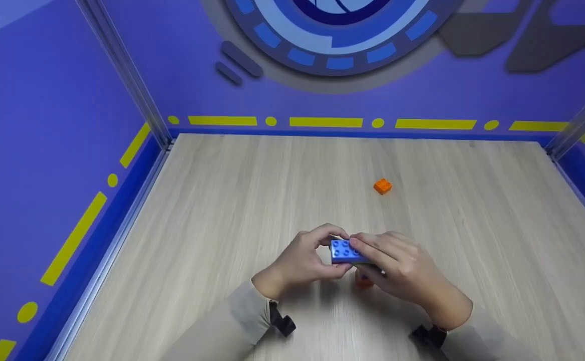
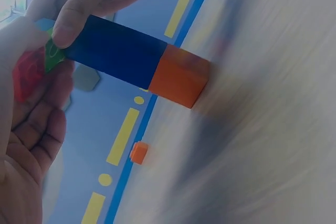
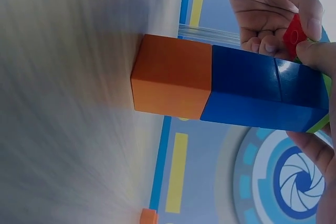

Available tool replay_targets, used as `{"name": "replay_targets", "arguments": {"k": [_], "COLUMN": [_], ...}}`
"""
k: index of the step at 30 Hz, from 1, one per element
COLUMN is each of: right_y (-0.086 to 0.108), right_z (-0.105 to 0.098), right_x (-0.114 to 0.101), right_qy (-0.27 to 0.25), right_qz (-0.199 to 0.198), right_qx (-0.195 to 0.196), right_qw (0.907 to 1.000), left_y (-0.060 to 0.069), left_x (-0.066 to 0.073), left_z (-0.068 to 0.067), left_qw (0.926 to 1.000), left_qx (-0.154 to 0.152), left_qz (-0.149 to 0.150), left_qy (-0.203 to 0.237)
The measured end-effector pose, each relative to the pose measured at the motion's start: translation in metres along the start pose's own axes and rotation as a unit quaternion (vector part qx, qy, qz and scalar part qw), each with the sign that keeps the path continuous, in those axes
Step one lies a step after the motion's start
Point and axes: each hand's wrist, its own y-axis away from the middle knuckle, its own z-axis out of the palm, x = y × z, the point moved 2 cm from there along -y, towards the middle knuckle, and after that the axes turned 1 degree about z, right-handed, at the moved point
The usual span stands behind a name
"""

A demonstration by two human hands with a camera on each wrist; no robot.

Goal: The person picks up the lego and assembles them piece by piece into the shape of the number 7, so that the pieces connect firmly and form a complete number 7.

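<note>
A stack of bricks stands between the hands: an orange brick (image 2: 181,74) at its lower end, dark blue bricks (image 3: 247,77) above it, then green (image 2: 52,53). A studded blue brick (image 1: 341,250) tops it in the head view. My right hand (image 1: 403,265) grips the upper part, its thumb against the side and fingers over the top. My left hand (image 1: 302,258) curls round the left end, its thumb on a red brick (image 3: 295,36) beside the green. Whether the red brick is joined on is hidden by the fingers.
A small orange brick (image 1: 382,186) lies farther back on the wooden table (image 1: 252,190). Blue panels with yellow marks (image 1: 326,122) stand along the back and sides, with metal posts (image 1: 127,70) at the corners.
</note>
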Motion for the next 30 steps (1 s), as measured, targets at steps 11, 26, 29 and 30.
{"name": "replay_targets", "arguments": {"k": [11, 26, 29, 30], "right_y": [0.0, -0.007, -0.006, -0.006], "right_z": [0.002, 0.004, 0.004, 0.004], "right_x": [0.0, 0.0, 0.0, 0.0], "right_qy": [-0.011, -0.049, -0.048, -0.048], "right_qz": [-0.001, -0.024, -0.019, -0.018], "right_qx": [0.024, 0.074, 0.07, 0.069], "right_qw": [0.9997, 0.9958, 0.9962, 0.9963], "left_y": [-0.002, -0.002, -0.002, -0.002], "left_x": [0.007, 0.023, 0.024, 0.025], "left_z": [-0.006, -0.014, -0.015, -0.015], "left_qw": [0.9637, 0.8785, 0.8792, 0.8787], "left_qx": [0.016, 0.03, 0.028, 0.027], "left_qz": [0.177, 0.308, 0.304, 0.303], "left_qy": [-0.199, -0.364, -0.366, -0.368]}}
